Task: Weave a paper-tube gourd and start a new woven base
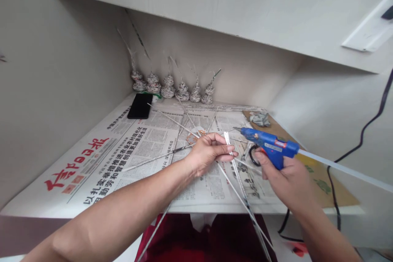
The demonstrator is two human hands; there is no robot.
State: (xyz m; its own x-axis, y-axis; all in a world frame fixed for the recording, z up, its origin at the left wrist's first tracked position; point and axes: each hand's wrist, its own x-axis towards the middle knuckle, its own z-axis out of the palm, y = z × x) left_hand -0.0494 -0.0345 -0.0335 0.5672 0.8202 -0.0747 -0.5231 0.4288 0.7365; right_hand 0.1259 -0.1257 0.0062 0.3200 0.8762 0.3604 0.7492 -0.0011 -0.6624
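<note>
Thin rolled-paper sticks are pinched near their top ends in my left hand, over the middle of the newspaper. My right hand grips a blue hot glue gun, its nozzle pointing left, a little apart from the tips of those sticks. A long white glue stick runs out of the gun's back end. Under and around my left hand, more paper sticks spread out like spokes from an orange-marked piece, partly hidden by the hand. Some reach past the table's front edge.
Newspaper covers the table. Several woven paper gourds stand along the back wall, near a black phone. Loose paper sticks lie at the back. Crumpled grey material rests on brown cardboard. A black cord hangs at right.
</note>
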